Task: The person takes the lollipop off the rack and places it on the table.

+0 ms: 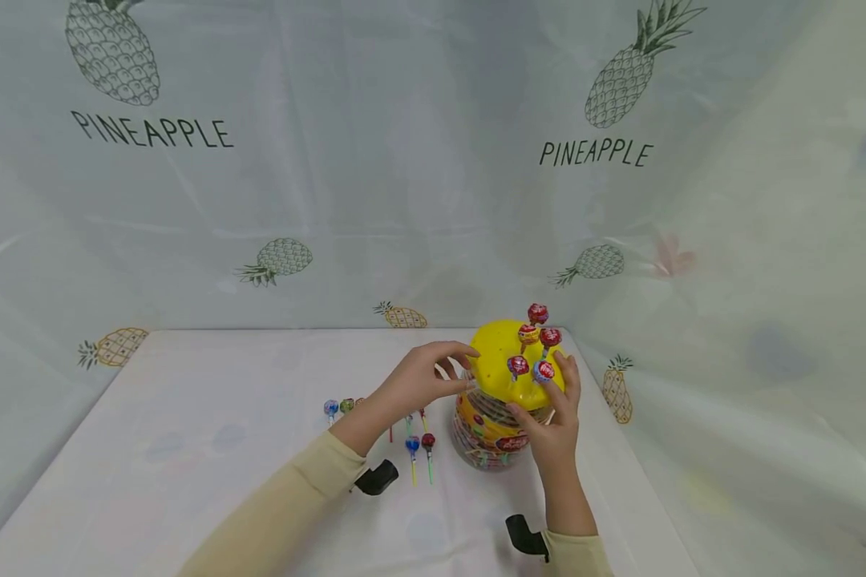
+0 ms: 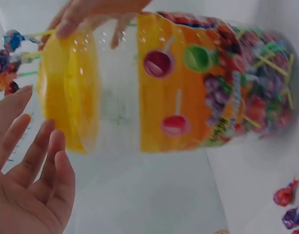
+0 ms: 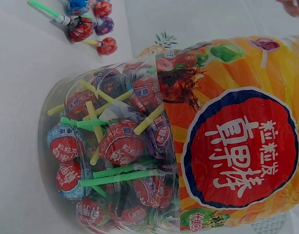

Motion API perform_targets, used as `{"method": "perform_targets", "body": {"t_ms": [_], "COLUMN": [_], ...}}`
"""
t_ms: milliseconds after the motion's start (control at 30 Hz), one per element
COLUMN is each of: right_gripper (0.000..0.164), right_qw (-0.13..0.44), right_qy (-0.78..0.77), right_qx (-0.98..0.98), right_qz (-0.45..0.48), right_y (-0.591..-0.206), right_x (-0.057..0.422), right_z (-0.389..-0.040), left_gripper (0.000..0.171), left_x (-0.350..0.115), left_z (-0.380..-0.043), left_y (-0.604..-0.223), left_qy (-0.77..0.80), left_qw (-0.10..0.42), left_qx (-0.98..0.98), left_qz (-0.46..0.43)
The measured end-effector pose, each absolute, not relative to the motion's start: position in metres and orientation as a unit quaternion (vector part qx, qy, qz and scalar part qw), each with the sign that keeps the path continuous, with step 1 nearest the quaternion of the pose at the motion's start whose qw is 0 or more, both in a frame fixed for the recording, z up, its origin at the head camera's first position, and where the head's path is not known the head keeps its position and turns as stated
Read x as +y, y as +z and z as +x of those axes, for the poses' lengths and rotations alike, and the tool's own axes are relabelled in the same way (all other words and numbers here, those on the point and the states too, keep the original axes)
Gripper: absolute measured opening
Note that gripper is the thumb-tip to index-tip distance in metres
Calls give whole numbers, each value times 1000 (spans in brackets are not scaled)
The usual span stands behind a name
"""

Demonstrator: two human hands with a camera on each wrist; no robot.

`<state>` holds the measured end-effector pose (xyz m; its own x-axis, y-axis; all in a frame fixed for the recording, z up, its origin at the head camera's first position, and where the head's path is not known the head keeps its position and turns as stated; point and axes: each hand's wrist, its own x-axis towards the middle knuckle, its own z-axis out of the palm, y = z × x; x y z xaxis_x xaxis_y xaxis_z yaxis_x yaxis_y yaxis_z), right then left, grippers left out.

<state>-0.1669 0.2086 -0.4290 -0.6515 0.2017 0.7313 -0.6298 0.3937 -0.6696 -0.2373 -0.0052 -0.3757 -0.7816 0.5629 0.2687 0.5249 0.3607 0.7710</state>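
Note:
A clear plastic jar of wrapped lollipops stands on the table, a colourful label round its middle. Its yellow lid is on top, with several lollipops standing up by their sticks in it. My right hand grips the lid's right side, thumb at the front edge and fingers round the side. Beside the lid's left edge is my left hand, its fingers loosely bent. In the left wrist view those fingers hold nothing and lie close to the lid. Lollipops fill the jar's bottom in the right wrist view.
Several loose lollipops lie on the white table left of the jar, partly hidden by my left arm. A pineapple-print sheet hangs behind the table. Black wrist mounts sit near both sleeves.

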Motion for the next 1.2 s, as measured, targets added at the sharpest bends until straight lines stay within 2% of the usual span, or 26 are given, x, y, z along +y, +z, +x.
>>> {"method": "perform_targets", "body": {"t_ms": [467, 733, 1200], "right_gripper": [37, 37, 39], "right_qw": [392, 394, 405], "right_qy": [534, 532, 527], "right_qx": [-732, -732, -728], "right_qz": [157, 160, 170], "right_y": [-431, -431, -431], "right_x": [209, 209, 208], "right_z": [-168, -169, -169], "left_gripper": [42, 37, 31], "left_x": [25, 38, 43], "left_z": [-222, -220, -217], "left_y": [-345, -344, -344], "left_qy": [503, 500, 484], "left_qw": [-14, -26, -44], "left_qx": [781, 771, 783], "left_qz": [369, 395, 389]}}
